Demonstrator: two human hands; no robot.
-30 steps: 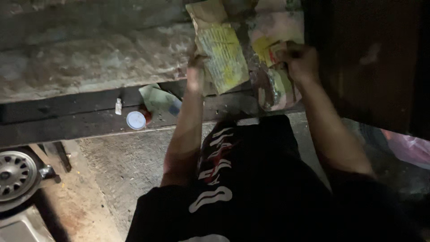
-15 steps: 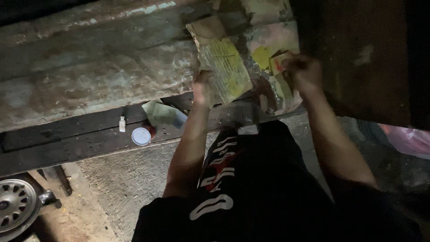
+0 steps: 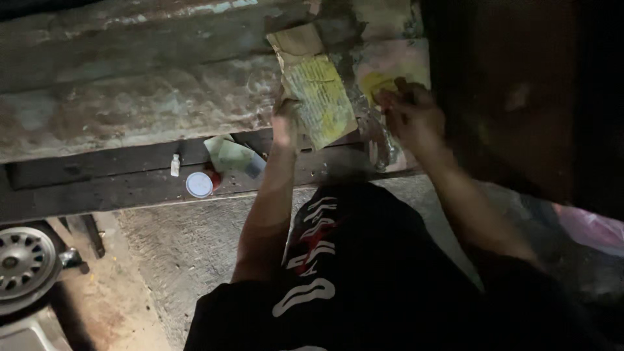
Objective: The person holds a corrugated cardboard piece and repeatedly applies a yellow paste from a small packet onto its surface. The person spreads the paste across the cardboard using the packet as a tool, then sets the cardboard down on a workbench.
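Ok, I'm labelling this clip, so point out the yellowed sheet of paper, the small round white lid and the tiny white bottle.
yellowed sheet of paper (image 3: pixel 323 104), head view, middle of the sheet.
small round white lid (image 3: pixel 199 184), head view, centre of its top.
tiny white bottle (image 3: pixel 175 165), head view, its body.

- Before you runs a worn, patchy table (image 3: pixel 130 104) of rough boards, and a darker plank ledge (image 3: pixel 117 185) lies along its near edge.
- On the table you have a yellowed paper sheet (image 3: pixel 322 104), tilted, and beside it a paler sheet with a yellow patch (image 3: pixel 383 71).
- On the ledge you see a small white bottle (image 3: pixel 175 164), a round white lid (image 3: pixel 199 184) and folded greenish papers (image 3: pixel 234 156), close together.
- Below it is a bare concrete floor (image 3: pixel 175 253).
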